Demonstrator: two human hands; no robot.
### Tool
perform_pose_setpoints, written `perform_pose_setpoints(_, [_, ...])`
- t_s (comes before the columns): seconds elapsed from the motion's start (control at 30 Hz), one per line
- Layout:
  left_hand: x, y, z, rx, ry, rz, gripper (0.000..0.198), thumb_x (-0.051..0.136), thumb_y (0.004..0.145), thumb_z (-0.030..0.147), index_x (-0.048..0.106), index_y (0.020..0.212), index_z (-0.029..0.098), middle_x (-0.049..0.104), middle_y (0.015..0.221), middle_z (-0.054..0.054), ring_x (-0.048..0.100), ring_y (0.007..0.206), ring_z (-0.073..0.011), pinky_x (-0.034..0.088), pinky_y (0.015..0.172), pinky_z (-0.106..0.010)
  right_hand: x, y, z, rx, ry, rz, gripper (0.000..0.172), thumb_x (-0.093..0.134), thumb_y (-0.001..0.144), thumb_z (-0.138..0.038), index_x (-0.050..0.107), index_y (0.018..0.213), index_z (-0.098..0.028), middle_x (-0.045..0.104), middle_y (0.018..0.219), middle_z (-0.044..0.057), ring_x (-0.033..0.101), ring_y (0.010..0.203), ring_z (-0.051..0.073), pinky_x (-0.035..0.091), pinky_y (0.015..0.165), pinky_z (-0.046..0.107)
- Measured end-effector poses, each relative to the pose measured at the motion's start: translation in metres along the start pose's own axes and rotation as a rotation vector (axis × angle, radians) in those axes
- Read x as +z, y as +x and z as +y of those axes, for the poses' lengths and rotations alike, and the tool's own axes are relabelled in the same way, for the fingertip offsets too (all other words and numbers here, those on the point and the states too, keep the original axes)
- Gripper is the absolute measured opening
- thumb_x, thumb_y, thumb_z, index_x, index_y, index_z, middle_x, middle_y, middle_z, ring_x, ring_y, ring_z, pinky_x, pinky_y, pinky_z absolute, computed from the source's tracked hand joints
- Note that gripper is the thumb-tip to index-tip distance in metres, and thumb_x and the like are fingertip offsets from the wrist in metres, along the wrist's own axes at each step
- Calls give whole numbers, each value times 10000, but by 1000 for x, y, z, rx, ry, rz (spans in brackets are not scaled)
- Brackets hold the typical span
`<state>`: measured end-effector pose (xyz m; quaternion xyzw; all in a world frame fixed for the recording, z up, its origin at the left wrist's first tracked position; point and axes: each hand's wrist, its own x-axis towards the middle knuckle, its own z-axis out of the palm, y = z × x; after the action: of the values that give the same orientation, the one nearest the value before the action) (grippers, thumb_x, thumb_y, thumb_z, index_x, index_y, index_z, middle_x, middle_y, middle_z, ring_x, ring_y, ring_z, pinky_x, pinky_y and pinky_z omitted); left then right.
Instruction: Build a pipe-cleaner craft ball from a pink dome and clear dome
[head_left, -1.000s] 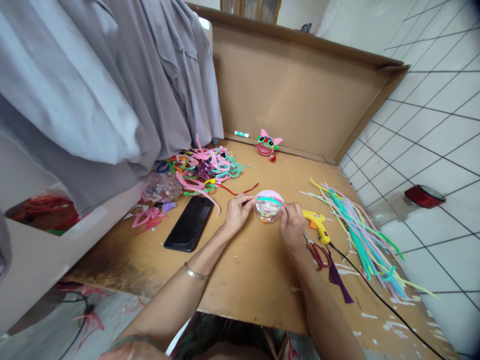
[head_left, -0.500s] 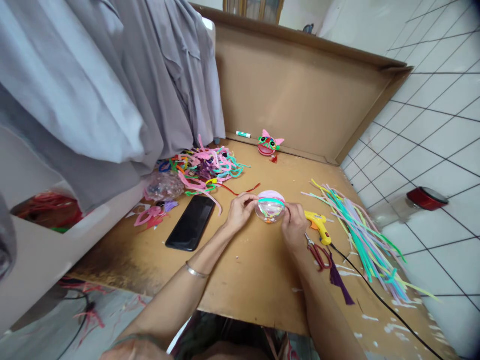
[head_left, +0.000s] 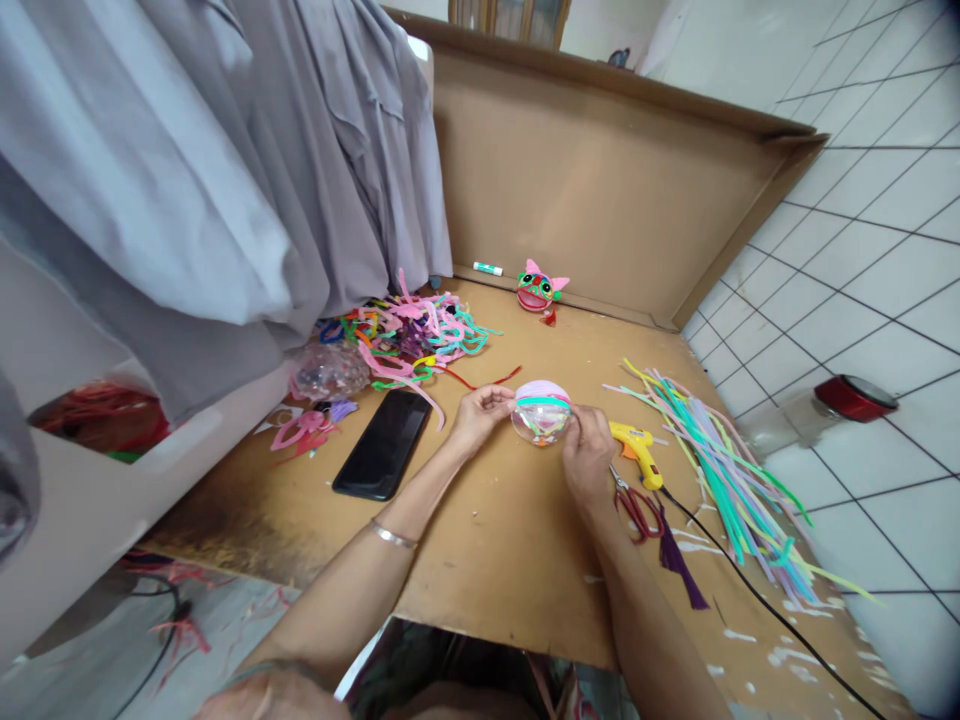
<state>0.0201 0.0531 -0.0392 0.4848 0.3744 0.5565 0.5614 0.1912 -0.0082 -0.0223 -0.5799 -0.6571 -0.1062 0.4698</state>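
Clear ball (head_left: 541,428), one, pink-topped: over the table (head_left: 510,560), between left hand (head_left: 480,418) and right hand (head_left: 589,440), both apparently pinching its teal strip (head_left: 542,402). Step: likely banding; next calls for even tension.

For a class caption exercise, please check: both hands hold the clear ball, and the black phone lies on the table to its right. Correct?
Not quite: the head view shows the black phone lying left of the clear ball. The left hand and right hand do hold the ball, and the phone is on the table.
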Motion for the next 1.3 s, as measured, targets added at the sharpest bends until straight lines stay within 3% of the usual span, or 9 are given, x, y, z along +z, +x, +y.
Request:
perform_pose_setpoints(0.53, [-1, 3, -2, 59, -2, 44, 265, 758, 608, 266, 617, 800, 149, 643, 708, 0, 581, 648, -96, 477, 669, -225, 4, -2, 10, 170, 168, -33, 260, 417, 891, -233, 624, 1036, -175, 669, 980, 103, 616, 914, 222, 495, 848, 390])
perform_pose_setpoints(0.77, [-2, 1, -7, 124, 159, 88, 142, 661, 691, 271, 662, 771, 154, 685, 731, -20, 598, 653, -123, 496, 687, -255, 7, -3, 11, 283, 315, 6, 255, 463, 884, -285, 614, 1059, -179, 694, 1022, 113, 655, 931, 215, 517, 886, 413])
perform_pose_setpoints(1.0, [-5, 0, -9, 210, 316, 135, 187, 613, 732, 246, 737, 844, 162, 738, 866, -72, 662, 808, -191, 524, 813, -329, 10, -1, 11, 409, 530, 15, 270, 522, 865, -349, 613, 1048, -172, 723, 987, 110, 685, 907, 210, 542, 850, 392])
perform_pose_setpoints(1.17, [-6, -1, 0, 218, 439, 110, 272, 532, 761, 169, 742, 934, 168, 729, 961, -71, 663, 879, -195, 514, 873, -345, 2, 3, 6, 406, 514, -51, 232, 504, 872, -347, 644, 969, -190, 729, 980, 84, 673, 933, 214, 508, 895, 397])
perform_pose_setpoints(1.3, [-5, -1, 2, 148, 387, 85, 292, 510, 790, 188, 737, 974, 179, 724, 1064, -77, 647, 1020, -238, 479, 967, -377, -2, 1, -6, 295, 458, -149, 250, 459, 901, -305, 651, 1023, -202, 731, 866, 50, 669, 889, 205, 507, 876, 389])
